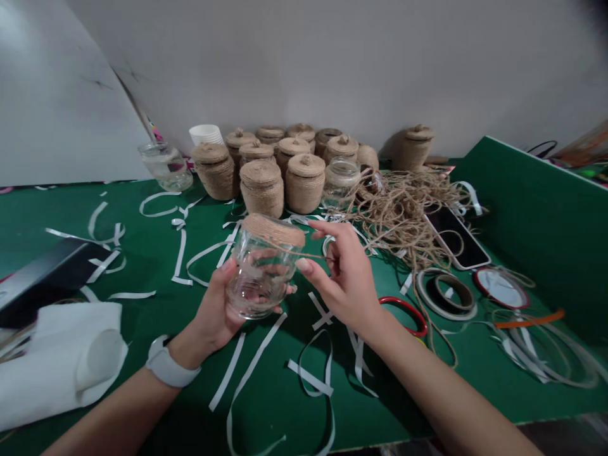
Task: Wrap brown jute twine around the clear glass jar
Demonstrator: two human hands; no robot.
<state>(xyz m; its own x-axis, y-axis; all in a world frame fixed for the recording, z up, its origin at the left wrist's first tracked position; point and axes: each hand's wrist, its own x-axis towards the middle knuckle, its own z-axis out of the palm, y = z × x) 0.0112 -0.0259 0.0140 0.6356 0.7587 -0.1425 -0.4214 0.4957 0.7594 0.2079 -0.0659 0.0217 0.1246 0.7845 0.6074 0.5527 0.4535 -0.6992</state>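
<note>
A clear glass jar (259,278) sits tilted in my left hand (216,310), whose fingers wrap around its far side and whose thumb presses its near side. Brown jute twine (273,231) covers the jar's upper end in close turns; the lower glass is bare. From those turns a strand of twine (311,255) runs tight to my right hand (349,272). That hand is closed on the strand with curled fingers, its index finger and thumb extended towards the jar. Behind it lies a loose heap of twine (399,209).
Several twine-wrapped jars (306,183) stand along the wall, with bare glass jars (164,168) among them. Right of my hands are a phone (456,234), tape rolls (446,294) and a red-handled tool (420,320). White strips (256,361) litter the green table (161,329).
</note>
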